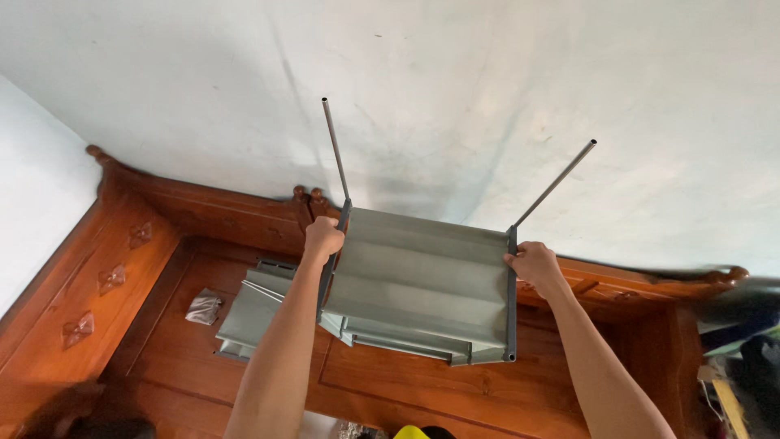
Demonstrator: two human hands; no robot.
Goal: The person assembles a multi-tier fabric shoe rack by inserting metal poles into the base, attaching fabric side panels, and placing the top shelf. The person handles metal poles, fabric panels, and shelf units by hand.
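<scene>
A grey metal shelf is held up in the air by both hands, over a reddish wooden bed frame and in front of a pale wall. The shelf is made of long folded panels lying side by side, framed at each end by a dark bar. From the top of each bar a thin metal rod rises: the left rod stands nearly upright, the right rod leans out to the right. The left hand is closed around the left end bar near its top, the grip wrapped tight on the metal. The right hand is closed on the right end bar, also near its top, with the fingers curled around the edge. A second stack of grey panels lies flat on the bed frame below and to the left of the held shelf, partly hidden by the left forearm. Just beside that stack lies a small crumpled plastic bag.
</scene>
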